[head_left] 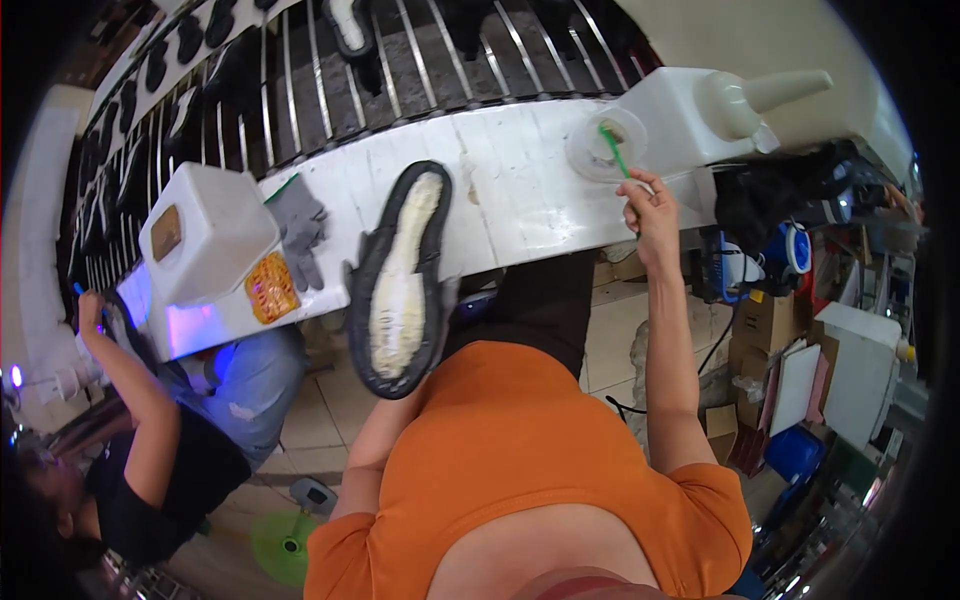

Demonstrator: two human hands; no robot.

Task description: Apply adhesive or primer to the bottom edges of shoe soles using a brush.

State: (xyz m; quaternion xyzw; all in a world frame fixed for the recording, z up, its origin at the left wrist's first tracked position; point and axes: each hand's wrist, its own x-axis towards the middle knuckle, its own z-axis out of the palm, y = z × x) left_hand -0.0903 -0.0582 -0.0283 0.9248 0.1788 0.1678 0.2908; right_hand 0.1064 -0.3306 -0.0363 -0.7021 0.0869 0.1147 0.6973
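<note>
Right hand [648, 205] is pinching a green brush [613, 147] inside a round tub [577, 152], bare tabletop [520, 195] lying between tub and black shoe [402, 290], which is overlapping the near edge, hiding the left hand's grip.

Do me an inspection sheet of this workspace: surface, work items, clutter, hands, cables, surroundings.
Surface: white bench, marked in places.
Work items: black shoe, bottom facing up, with a pale middle; green stick dipping into a round translucent tub.
Clutter: grey glove, orange packet, boxy white container at left.
Hands: right hand grips the green stick; left hand hidden behind the shoe.
Cables: black cable at right, beyond the bench.
Surroundings: slatted rack with shoes; co-worker at left; cardboard boxes at right.
</note>
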